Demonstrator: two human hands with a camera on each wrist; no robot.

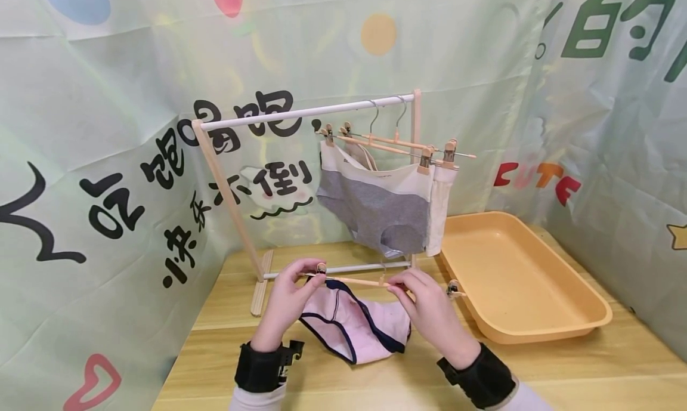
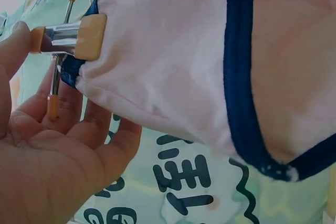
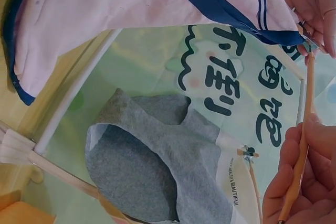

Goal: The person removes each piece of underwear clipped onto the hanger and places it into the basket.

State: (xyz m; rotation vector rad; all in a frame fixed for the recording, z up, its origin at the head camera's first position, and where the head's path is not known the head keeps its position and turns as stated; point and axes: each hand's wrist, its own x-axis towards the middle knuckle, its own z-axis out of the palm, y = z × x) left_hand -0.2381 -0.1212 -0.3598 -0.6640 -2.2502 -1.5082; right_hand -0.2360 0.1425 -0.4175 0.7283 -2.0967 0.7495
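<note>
Pink underpants (image 1: 351,324) with navy trim hang by one waistband corner from the left clip (image 2: 65,38) of a clip hanger (image 1: 356,281). My left hand (image 1: 290,300) is at that clip, its thumb against the clip's end and the other fingers behind the bar. Farther along, the wooden bar is gripped by my right hand (image 3: 302,174), near the hanger's middle. The loose side of the underpants droops below the right hand. The hanger's right clip (image 1: 453,289) sticks out beyond the right hand with no cloth in it.
A rack (image 1: 306,111) with a white top rail stands behind the hands. From it hang grey-and-white underpants (image 1: 376,202) and a pale garment (image 1: 437,211) on two clip hangers. A yellow tray (image 1: 528,333) sits at the right on the wooden table (image 1: 333,393), near the right clip.
</note>
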